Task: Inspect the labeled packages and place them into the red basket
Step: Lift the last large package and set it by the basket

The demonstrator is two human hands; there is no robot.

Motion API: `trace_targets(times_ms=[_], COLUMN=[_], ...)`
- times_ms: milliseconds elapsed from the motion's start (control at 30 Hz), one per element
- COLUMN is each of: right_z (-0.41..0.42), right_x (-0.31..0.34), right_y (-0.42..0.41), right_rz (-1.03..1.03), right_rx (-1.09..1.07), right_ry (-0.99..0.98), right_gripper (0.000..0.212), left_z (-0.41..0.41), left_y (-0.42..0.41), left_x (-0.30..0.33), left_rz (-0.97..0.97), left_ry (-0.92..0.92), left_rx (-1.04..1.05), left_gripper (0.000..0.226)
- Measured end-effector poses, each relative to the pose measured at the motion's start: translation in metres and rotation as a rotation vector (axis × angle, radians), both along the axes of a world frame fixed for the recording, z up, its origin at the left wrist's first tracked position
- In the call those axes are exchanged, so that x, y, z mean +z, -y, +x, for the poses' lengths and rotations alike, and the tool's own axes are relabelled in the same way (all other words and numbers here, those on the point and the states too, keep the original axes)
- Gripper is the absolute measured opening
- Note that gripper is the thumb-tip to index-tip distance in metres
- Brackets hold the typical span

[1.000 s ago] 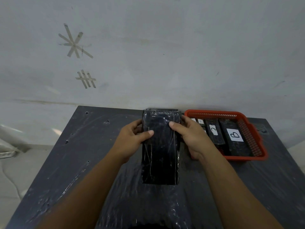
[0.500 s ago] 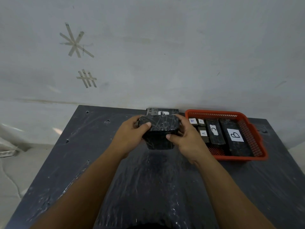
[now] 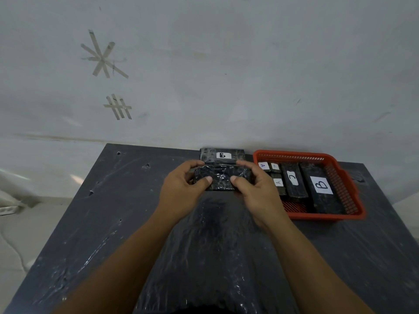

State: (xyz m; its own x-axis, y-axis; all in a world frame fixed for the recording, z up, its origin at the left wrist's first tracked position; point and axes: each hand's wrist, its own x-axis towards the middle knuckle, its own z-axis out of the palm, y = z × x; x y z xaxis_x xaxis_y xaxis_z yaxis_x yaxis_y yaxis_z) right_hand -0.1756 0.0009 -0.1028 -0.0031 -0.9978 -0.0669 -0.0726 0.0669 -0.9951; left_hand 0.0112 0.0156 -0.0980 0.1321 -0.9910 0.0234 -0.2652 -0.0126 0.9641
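Against a pale wall marked with tape, a dark wrapped table (image 3: pixel 113 223) holds a red basket (image 3: pixel 353 200) already loaded with five labeled packages, while one marked "B" (image 3: pixel 222 155) waits at the far edge. The left hand (image 3: pixel 181 191) and right hand (image 3: pixel 256 191) pinch a black package (image 3: pixel 221 180) between thumbs and fingers, above table centre. Its long axis runs left-right; no label shows, so inspection seems unfinished.

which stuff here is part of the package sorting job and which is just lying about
Job:
- held package, in left hand and right hand
- B package on the table
- red basket
- packages in the basket

Just there:
- tape marks on the wall
- table
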Motion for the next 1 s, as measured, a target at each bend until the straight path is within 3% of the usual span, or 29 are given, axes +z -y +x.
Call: trace_targets(times_ms=[100,233,333,400,467,600,733,867,1000], right_z=[0.001,-0.002,-0.005,-0.005,-0.004,-0.008,-0.014,-0.018,-0.02], right_x=[-0.001,-0.002,-0.003,-0.007,-0.012,-0.016,-0.016,-0.02,-0.026], right_y=[-0.003,-0.007,-0.009,-0.01,-0.01,-0.008,-0.002,0.007,0.019], right_rz=[-0.057,-0.144,-0.188,-0.211,-0.224,-0.152,0.07,0.143,0.315], right_rx=[-0.063,-0.068,0.001,0.038,0.075,0.137,0.054,-0.085,-0.119], right_ry=[0.024,0.075,0.054,0.054,0.061,0.054,0.129,0.047,0.196], right_gripper=[0.035,0.041,0.043,0.043,0.045,0.034,0.026,0.052,0.092], left_z=[0.002,0.005,0.008,0.009,0.009,0.01,0.022,0.03,0.038], left_y=[-0.001,0.0,0.012,0.017,0.019,0.021,0.019,0.018,0.019], left_x=[0.001,0.006,0.009,0.013,0.014,0.004,-0.009,-0.008,-0.011], left_rz=[-0.054,-0.014,0.222,0.455,0.542,0.483,0.445,0.445,0.497], left_ry=[0.005,-0.212,-0.314,-0.373,-0.457,-0.455,-0.367,-0.323,-0.309], left_rx=[-0.02,0.023,0.157,0.127,0.077,0.08,0.017,-0.059,-0.155], left_gripper=[0.036,0.032,0.033,0.043,0.038,0.022,0.034,0.026,0.031])
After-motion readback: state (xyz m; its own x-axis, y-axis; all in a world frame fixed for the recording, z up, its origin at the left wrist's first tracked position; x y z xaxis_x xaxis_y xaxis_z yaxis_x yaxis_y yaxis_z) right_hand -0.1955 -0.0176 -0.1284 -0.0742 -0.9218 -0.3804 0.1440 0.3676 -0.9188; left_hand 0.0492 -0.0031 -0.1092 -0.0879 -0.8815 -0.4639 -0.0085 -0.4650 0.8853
